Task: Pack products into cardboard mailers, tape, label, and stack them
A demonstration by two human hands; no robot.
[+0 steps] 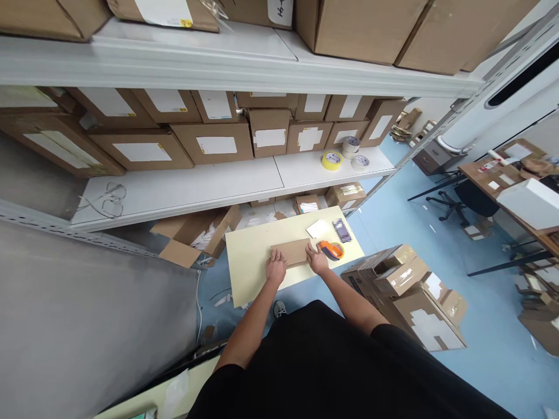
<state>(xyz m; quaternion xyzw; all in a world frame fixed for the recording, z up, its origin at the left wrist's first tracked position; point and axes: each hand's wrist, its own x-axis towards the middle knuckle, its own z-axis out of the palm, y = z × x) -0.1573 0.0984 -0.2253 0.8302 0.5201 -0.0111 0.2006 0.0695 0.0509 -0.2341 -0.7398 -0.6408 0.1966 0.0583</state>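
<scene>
A small flat cardboard box (292, 251) lies on the pale yellow tabletop (247, 262). My left hand (276, 267) grips its left end, with the fingers over the top face. At the opposite end my right hand (317, 259) holds the box's right edge. Just right of that hand sits an orange and blue tape dispenser (332, 250). Behind it are a white paper slip (318, 228) and a blurred purple item (342, 230). The undersides of both hands' grips are hidden.
Above the table, a metal shelf (196, 192) bears several labelled cartons (216, 143) and three tape rolls, one of them yellow (332, 160). An open carton (196, 233) stands at the table's left. To the right are stacked cartons (406, 291) and a wooden desk (489, 180).
</scene>
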